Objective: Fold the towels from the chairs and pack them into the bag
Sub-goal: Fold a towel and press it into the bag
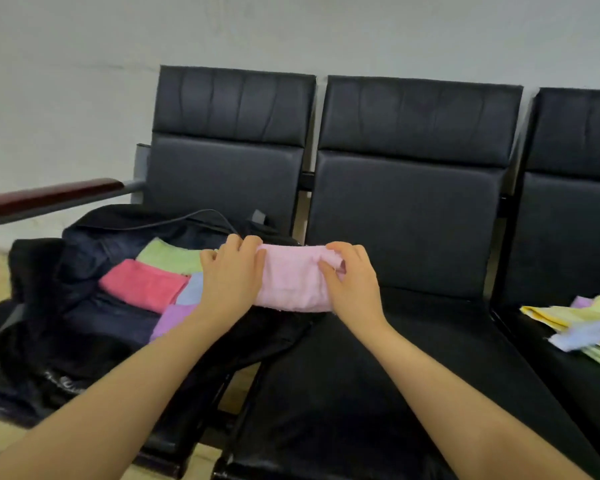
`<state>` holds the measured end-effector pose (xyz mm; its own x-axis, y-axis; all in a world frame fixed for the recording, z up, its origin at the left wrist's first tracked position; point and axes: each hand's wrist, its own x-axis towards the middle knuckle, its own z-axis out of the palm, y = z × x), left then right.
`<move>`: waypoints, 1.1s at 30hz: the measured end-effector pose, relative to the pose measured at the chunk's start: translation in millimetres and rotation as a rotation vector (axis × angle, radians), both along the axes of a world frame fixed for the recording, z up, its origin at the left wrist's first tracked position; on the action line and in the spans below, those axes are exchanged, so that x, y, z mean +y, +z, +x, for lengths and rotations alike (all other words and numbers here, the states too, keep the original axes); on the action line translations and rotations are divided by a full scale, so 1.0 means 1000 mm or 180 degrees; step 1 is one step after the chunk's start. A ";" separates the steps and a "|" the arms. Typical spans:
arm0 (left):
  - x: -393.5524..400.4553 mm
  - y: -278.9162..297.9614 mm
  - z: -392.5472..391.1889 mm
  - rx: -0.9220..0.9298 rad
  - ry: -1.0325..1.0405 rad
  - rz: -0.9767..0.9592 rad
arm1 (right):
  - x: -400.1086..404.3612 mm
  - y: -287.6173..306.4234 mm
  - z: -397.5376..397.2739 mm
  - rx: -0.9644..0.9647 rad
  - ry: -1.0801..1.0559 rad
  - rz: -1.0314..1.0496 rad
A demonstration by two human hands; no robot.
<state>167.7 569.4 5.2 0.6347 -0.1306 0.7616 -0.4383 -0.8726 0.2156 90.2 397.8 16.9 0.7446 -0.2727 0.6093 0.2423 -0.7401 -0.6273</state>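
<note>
A folded light pink towel [293, 282] hangs between my two hands over the gap between the left and middle chairs. My left hand [231, 277] grips its left end, fingers curled over the top. My right hand [352, 282] pinches its right end. Just left of it, an open dark bag [94, 237] lies on the left chair. Inside it are folded towels: a green one [168, 256], a red-pink one [142, 284], a pale blue one [192, 291] and a purple one [172, 318]. A loose pile of yellow, blue and purple towels [582, 323] lies on the right chair.
Three black padded chairs stand in a row against a white wall; the middle chair's seat [378, 375] is bare. A dark wooden armrest [49, 199] runs along the left. A thin black cable [174, 220] lies over the bag's far edge.
</note>
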 end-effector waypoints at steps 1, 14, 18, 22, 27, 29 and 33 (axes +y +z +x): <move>0.016 0.001 0.009 0.0052 0.0019 -0.0015 | 0.014 0.005 0.010 0.0031 0.0022 -0.0073; 0.213 -0.020 0.130 0.1310 0.0375 0.0714 | 0.188 -0.013 0.146 0.0936 0.0813 -0.0462; 0.244 -0.039 0.155 0.1472 0.0606 0.1037 | 0.227 -0.043 0.174 0.1245 0.1081 -0.0458; 0.261 -0.062 0.171 0.1296 0.0761 0.1446 | 0.251 -0.076 0.186 0.1466 0.1277 -0.0602; 0.273 -0.091 0.172 0.1462 0.0966 0.1467 | 0.256 -0.104 0.190 0.1777 0.1047 -0.1150; 0.270 -0.091 0.168 0.0923 0.0805 0.1220 | 0.253 -0.110 0.190 0.1682 0.0741 -0.1711; 0.250 -0.100 0.142 0.1350 0.0065 0.1276 | 0.249 -0.116 0.191 0.1124 0.0662 -0.2118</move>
